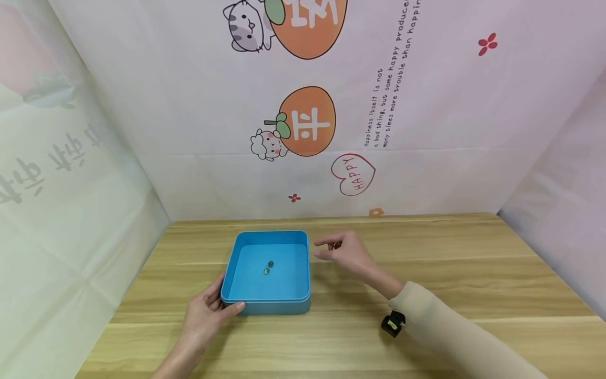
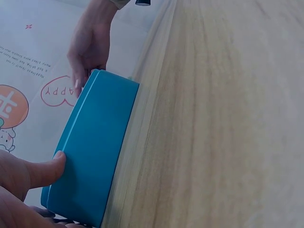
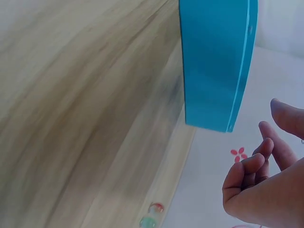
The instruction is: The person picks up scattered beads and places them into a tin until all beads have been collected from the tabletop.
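A blue square box (image 1: 265,308) stands open on the wooden table, with two small glass marbles (image 1: 268,267) on its floor. My left hand (image 1: 203,313) holds the box at its near left corner, the thumb (image 2: 50,172) against the near wall and the other fingers around the left side. Just past the box's right wall hovers my right hand (image 1: 347,252), touching nothing I can make out. Its thumb and index finger are apart, while the other fingers (image 3: 244,171) curl inward; its palm is hidden. Two more marbles (image 3: 151,216), reddish and greenish, show only in the right wrist view.
The wooden table (image 1: 450,273) meets a printed cloth (image 1: 227,179) hung behind it, and more cloth hangs at both sides. A small black device (image 1: 393,323) is at the right sleeve's cuff.
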Demonstrator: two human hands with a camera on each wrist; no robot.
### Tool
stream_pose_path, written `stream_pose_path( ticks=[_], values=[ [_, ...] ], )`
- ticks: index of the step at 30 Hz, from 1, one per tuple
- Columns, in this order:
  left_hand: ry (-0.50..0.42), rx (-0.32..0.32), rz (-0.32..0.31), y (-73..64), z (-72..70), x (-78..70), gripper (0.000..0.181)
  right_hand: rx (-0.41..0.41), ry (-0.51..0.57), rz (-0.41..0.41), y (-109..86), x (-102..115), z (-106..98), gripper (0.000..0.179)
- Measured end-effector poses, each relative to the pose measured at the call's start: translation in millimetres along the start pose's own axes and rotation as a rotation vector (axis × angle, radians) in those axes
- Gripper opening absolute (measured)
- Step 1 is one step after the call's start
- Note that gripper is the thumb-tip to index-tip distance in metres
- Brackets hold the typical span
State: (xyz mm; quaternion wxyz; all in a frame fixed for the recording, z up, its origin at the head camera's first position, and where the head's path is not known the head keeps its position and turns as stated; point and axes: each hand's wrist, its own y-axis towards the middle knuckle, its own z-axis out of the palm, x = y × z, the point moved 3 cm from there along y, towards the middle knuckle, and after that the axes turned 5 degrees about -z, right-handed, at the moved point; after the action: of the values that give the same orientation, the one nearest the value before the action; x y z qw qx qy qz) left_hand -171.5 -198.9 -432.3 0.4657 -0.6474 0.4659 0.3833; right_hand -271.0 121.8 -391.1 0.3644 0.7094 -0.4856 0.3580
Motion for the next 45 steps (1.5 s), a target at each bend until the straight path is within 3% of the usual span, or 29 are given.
stream_pose_path(
  ticks=[15, 24, 45],
  values=[
    [-0.012, 0.001, -0.007, -0.1, 0.3, 0.7, 0.095, -0.025, -0.031, 0.047, -17.0, -23.7, -40.0, 0.028],
    [-0.009, 0.007, 0.003, 0.0, -0.5, -1.0, 0.096, -0.037, -0.011, 0.042, -21.1, -37.5, -53.9, 0.033],
    [-0.016, 0.002, 0.005, -0.4, -1.6, 1.0, 0.096, -0.022, -0.083, 0.154, -18.8, -77.7, -80.9, 0.035]
  ],
)
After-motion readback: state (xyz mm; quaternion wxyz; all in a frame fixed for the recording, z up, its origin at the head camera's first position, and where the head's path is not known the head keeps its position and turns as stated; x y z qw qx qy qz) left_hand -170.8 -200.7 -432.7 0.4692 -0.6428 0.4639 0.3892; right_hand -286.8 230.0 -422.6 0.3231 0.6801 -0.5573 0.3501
